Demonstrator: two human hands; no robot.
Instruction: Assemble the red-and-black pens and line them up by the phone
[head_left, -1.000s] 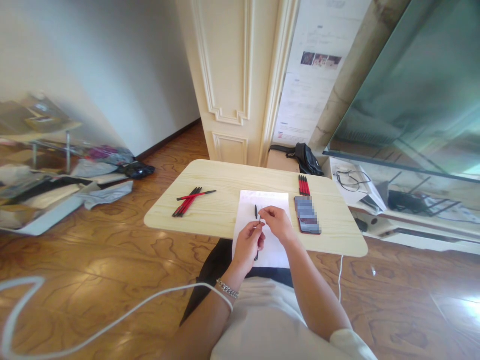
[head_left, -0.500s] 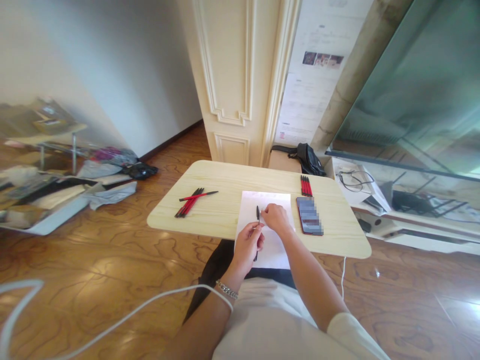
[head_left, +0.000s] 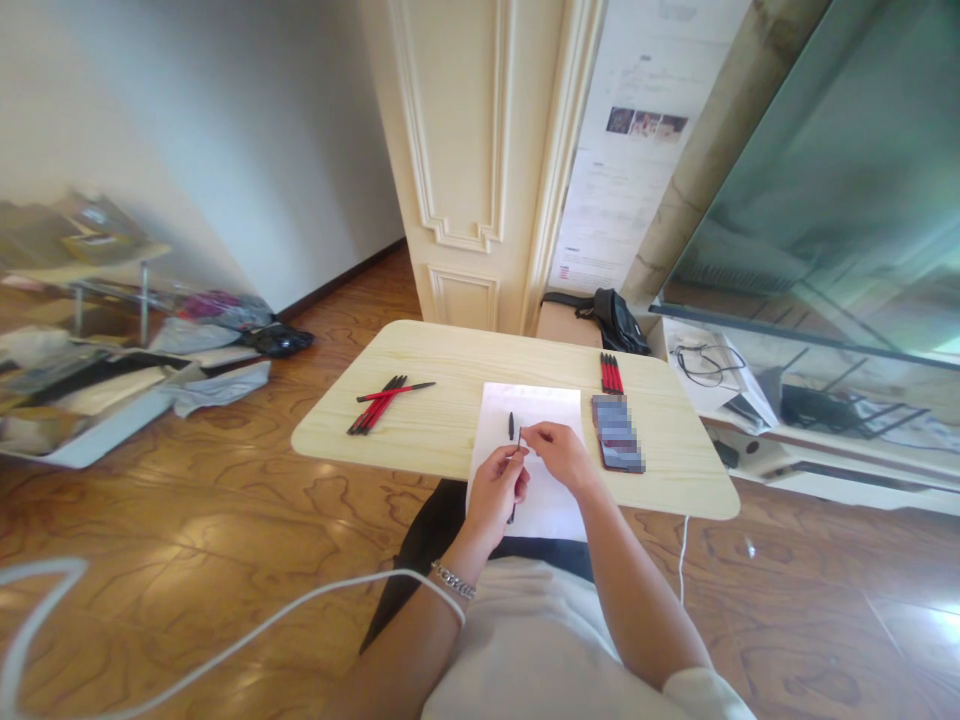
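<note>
My left hand (head_left: pixel 499 490) is closed around a thin dark pen barrel (head_left: pixel 513 514) over the white sheet of paper (head_left: pixel 551 405). My right hand (head_left: pixel 559 455) pinches a slim part at the barrel's upper end; what it is stays too small to name. A small black pen piece (head_left: pixel 511 426) lies on the paper just beyond my fingers. A loose pile of red and black pens (head_left: pixel 379 402) lies to the left on the light wooden table (head_left: pixel 442 360). A neat row of red pens (head_left: pixel 610 372) lies at the back right.
A phone (head_left: pixel 617 432) lies right of the paper. A black bag (head_left: pixel 619 318) sits behind the table by a cream panelled pillar (head_left: pixel 480 150). Clothes and clutter (head_left: pixel 150 360) cover the floor at left. A low shelf with cables (head_left: pixel 787 410) stands at right. A white cable (head_left: pixel 187 660) crosses the floor.
My hands stay together over the paper with only slight shifts; the camera moved a little. The pens on the table have not moved.
</note>
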